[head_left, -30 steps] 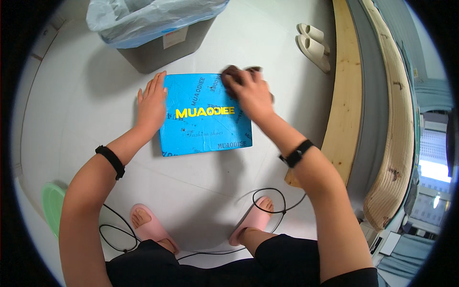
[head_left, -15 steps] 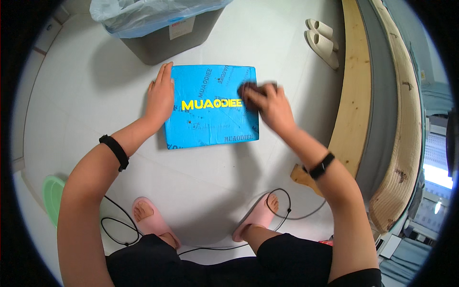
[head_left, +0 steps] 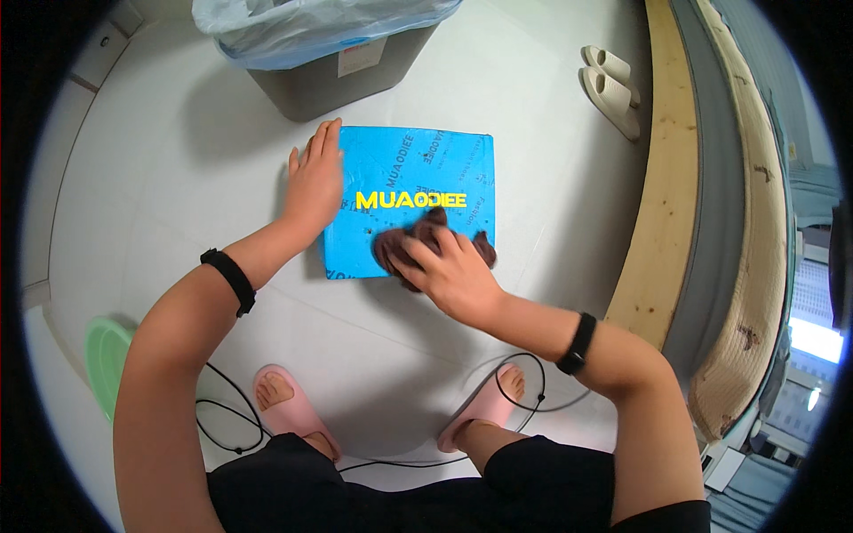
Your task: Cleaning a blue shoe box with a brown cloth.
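A blue cardboard box [head_left: 409, 164] with yellow and dark lettering lies on the pale floor in front of me. My left hand [head_left: 315, 178] rests against its left edge, fingers stretched along the side, holding nothing. Bunched under the fingers of my right hand [head_left: 453, 271] is a dark brown cloth [head_left: 395, 253], pressed on the lower part of the box top. One end of the cloth reaches the box's right edge. Dark specks show on the box's surface.
Beyond the box stands a grey bin [head_left: 329, 89] with a pale blue liner. Cream slippers [head_left: 611, 93] lie by a wooden bed frame [head_left: 653, 222] on the right. A green basin [head_left: 107, 360] sits at left. Black cable [head_left: 235, 426] loops near my pink slippers [head_left: 298, 413].
My right hand has moved the brown cloth from the box's upper right edge down and left to its lower middle. My left hand stays at the left edge. The view has shifted slightly.
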The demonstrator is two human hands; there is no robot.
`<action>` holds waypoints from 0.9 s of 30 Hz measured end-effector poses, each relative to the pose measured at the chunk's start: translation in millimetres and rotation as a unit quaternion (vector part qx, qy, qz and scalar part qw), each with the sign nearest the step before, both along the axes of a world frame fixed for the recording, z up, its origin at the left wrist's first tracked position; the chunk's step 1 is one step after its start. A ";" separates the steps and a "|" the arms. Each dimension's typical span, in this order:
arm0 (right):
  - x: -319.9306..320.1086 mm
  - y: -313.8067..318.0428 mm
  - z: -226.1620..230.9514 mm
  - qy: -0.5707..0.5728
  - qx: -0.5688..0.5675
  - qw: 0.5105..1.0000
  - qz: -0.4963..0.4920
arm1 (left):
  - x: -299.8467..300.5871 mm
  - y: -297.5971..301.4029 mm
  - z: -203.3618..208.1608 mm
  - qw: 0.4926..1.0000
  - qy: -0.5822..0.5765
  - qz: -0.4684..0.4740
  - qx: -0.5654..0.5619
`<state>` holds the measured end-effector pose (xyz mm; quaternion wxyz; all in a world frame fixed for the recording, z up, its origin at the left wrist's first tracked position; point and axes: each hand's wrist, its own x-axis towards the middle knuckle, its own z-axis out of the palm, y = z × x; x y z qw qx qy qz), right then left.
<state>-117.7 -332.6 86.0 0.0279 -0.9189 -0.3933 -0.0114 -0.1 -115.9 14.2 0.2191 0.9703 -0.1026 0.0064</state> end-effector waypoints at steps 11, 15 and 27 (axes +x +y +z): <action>88.2 -74.1 -10.9 -0.063 0.048 0.965 -0.249 | 1.0 -5.9 8.7 1.000 0.005 0.012 0.005; 2.7 -71.9 -5.1 0.008 0.013 0.986 -0.169 | -1.6 -0.1 1.0 1.000 -0.009 0.005 0.003; 106.2 -44.5 -4.5 -0.075 -0.053 0.968 -0.235 | 3.6 -4.6 1.1 0.999 -0.007 0.005 -0.036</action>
